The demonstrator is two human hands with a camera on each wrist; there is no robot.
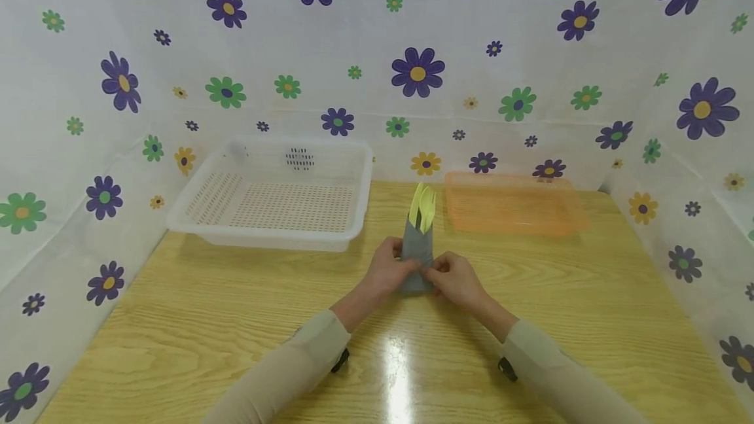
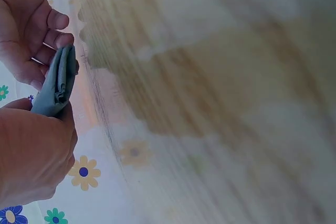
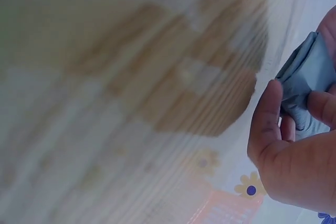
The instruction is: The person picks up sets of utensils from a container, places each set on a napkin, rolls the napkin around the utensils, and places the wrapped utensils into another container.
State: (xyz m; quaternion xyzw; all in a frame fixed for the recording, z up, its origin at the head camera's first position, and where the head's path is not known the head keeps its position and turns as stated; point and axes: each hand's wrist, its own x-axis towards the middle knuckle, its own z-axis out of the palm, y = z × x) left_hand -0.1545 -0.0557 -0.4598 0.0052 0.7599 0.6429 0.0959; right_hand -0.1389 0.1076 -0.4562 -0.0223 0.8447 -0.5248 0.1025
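Note:
A grey-blue folded cloth napkin [image 1: 417, 247] is held just above or on the table between both hands; which of the two I cannot tell. Out of its far end stick a yellow-green plastic knife [image 1: 416, 205], spoon [image 1: 426, 205] and fork [image 1: 432, 201], their lower parts hidden in the cloth. My left hand [image 1: 391, 268] grips the napkin's left side, with the thumb across its front. At the lower right edge my right hand [image 1: 462, 279] pinches the cloth. The napkin's folded layers [image 2: 62, 80] show end-on in the left wrist view. In the right wrist view, fingers bend around the napkin [image 3: 310, 74].
A white perforated plastic basket [image 1: 265, 237] stands at the back left of the wooden table [image 1: 177, 319]. At the back right is a shallow orange basket [image 1: 515, 224]. A flower-print sheet [image 1: 365, 31] surrounds the table at the back and both sides.

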